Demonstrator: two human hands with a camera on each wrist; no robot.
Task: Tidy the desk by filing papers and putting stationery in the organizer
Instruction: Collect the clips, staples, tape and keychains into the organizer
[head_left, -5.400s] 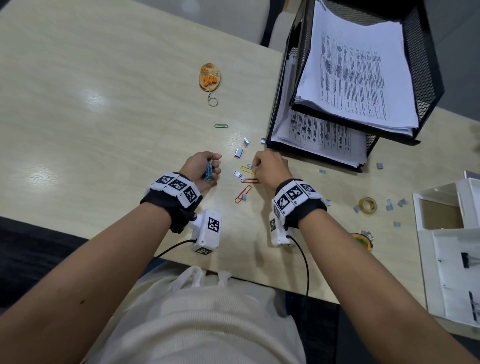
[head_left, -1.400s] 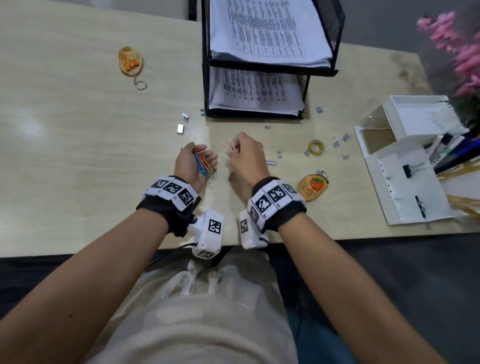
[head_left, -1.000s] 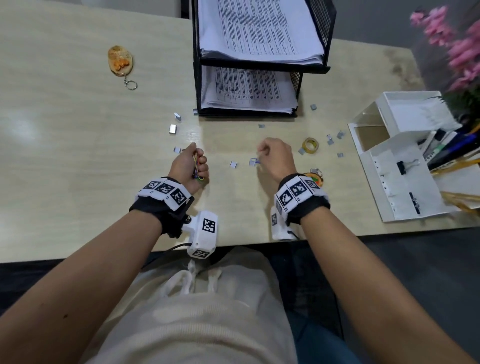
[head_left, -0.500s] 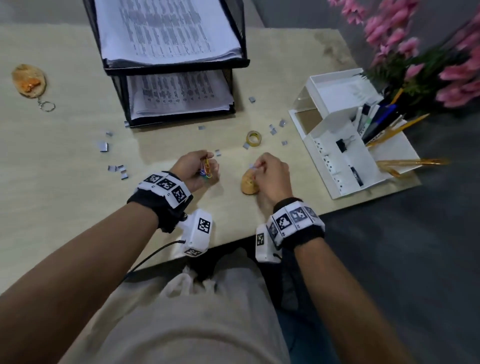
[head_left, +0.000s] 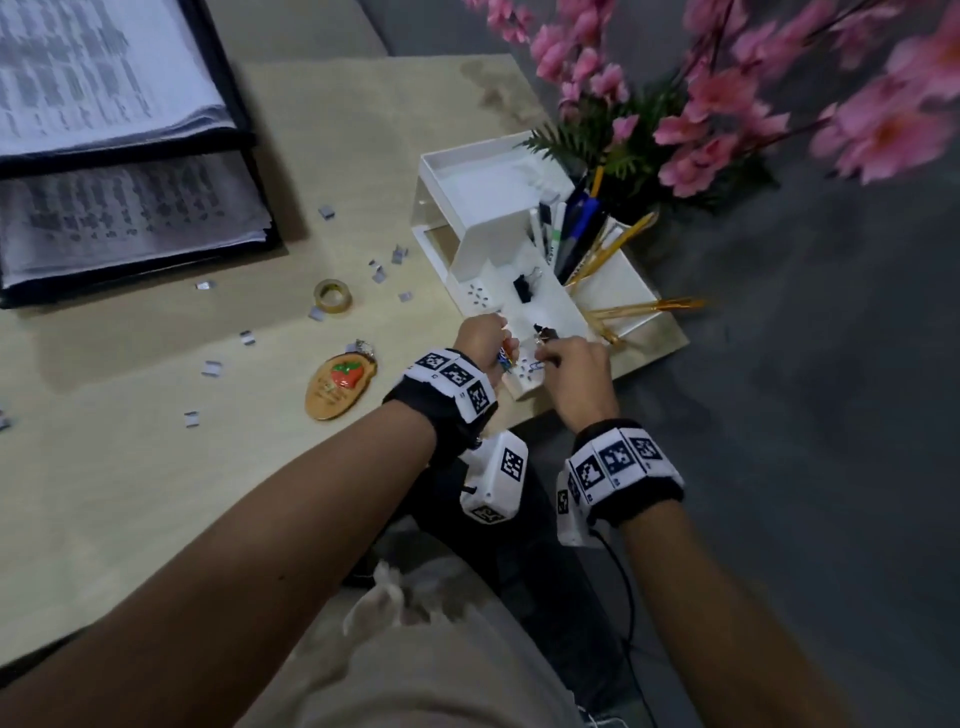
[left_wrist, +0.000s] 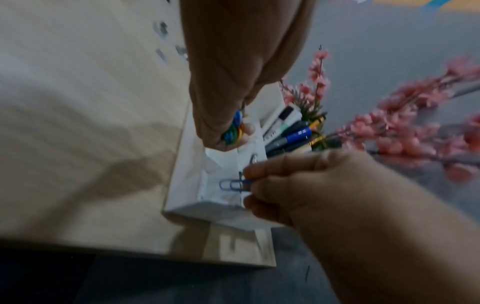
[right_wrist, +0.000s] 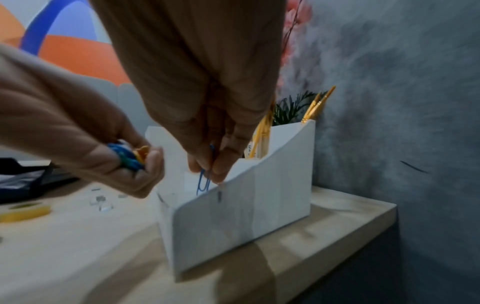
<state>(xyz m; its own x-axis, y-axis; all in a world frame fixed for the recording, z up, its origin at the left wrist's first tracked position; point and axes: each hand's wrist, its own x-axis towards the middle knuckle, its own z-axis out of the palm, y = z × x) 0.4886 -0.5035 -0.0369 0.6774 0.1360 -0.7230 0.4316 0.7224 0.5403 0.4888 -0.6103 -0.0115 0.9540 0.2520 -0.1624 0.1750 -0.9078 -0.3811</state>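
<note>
Your right hand (left_wrist: 298, 185) pinches a blue wire paper clip (left_wrist: 233, 185) over the white plastic desk organizer's (right_wrist: 233, 216) front compartment; your left hand (right_wrist: 103, 164) clutches a bundle of coloured paper clips (left_wrist: 233, 129) (just beside it).

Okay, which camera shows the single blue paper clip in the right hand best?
The left wrist view: the blue wire paper clip lies side-on, pinched by the right hand above the white organizer. The right wrist view shows it edge-on; in the head view it is tiny.

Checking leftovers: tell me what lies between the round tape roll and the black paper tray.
Head view: one small grey staple strip lies on bare desk between the tape roll and tray.
</note>
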